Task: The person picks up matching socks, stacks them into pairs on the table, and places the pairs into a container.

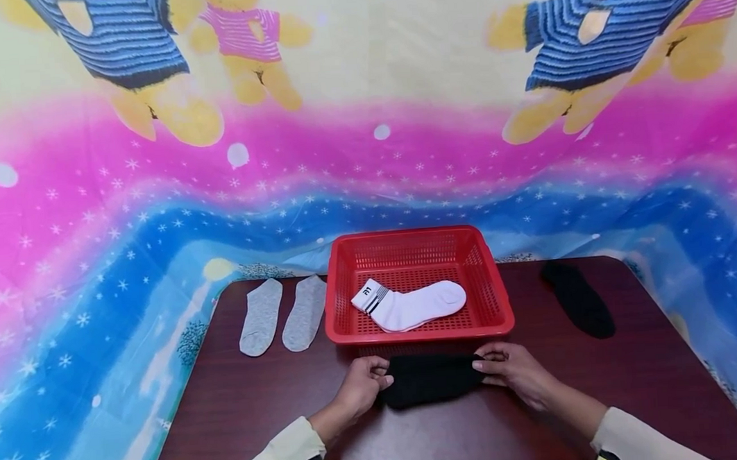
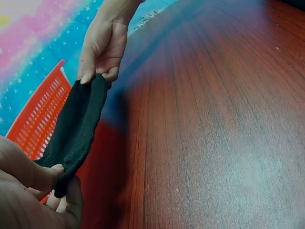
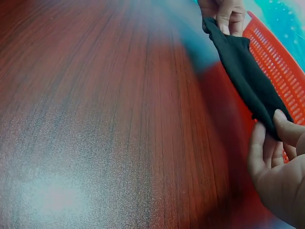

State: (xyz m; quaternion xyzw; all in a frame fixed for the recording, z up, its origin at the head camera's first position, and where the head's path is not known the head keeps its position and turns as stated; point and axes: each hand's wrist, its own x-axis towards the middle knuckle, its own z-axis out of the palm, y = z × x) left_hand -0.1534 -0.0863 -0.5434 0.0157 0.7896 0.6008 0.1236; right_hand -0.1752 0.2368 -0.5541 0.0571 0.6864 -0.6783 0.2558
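Observation:
A black sock (image 1: 435,379) is stretched sideways between both hands, in front of the basket and above the table. My left hand (image 1: 359,387) pinches its left end between thumb and fingers. The right hand (image 1: 518,373) pinches the opposite end the same way. In the left wrist view the black sock (image 2: 78,126) hangs as a narrow folded strip between the two hands. The right wrist view shows the sock (image 3: 245,71) with the thumb on top and fingers beneath its near end. A second black sock (image 1: 580,301) lies flat on the table at the right.
A red plastic basket (image 1: 420,335) stands at the table's back middle, with a white striped-cuff sock (image 1: 419,306) inside. Two grey socks (image 1: 262,317) lie side by side left of it. Behind the brown table (image 1: 228,418) hangs a printed cloth (image 1: 364,140).

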